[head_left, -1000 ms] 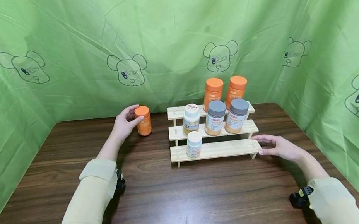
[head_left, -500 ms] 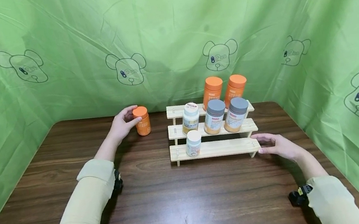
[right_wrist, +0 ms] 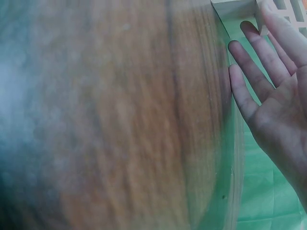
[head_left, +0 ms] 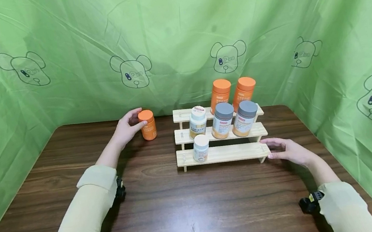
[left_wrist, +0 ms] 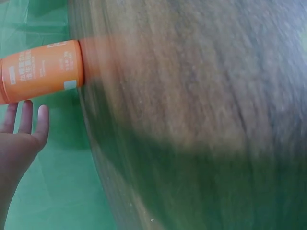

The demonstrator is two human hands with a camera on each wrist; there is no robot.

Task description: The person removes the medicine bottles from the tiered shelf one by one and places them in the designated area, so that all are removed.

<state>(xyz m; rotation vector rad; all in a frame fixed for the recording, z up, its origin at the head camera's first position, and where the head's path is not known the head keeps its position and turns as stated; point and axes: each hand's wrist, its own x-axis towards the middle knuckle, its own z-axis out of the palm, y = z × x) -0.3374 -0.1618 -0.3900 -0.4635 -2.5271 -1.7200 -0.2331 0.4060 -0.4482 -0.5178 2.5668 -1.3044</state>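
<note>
Head view showed the left hand (head_left: 127,127) at the small orange bottle (head_left: 148,125), which stood upright on the dark wooden table (head_left: 172,215) just left of the three-step wooden rack (head_left: 224,153), near the back edge. Thumb and fingers curved toward the bottle's cap; whether they actually gripped it could not be told, and the left wrist view had the fingers (left_wrist: 33,122) fairly straight beside the bottle (left_wrist: 41,71) (blurry shot). Right hand (head_left: 288,150) lay relaxed, fingers extended, fingertips touching the right end of the rack's lowest step; right wrist view showed the same loose fingers (right_wrist: 254,72) by the rack's corner (right_wrist: 232,7). On the rack: two tall orange bottles (head_left: 232,93) on the top step, a white bottle (head_left: 197,121) and two grey-capped bottles (head_left: 233,118) on the middle step, one small white bottle (head_left: 200,148) on the lowest step. Green cloth with bear prints (head_left: 132,71) hung behind and at both sides.
</note>
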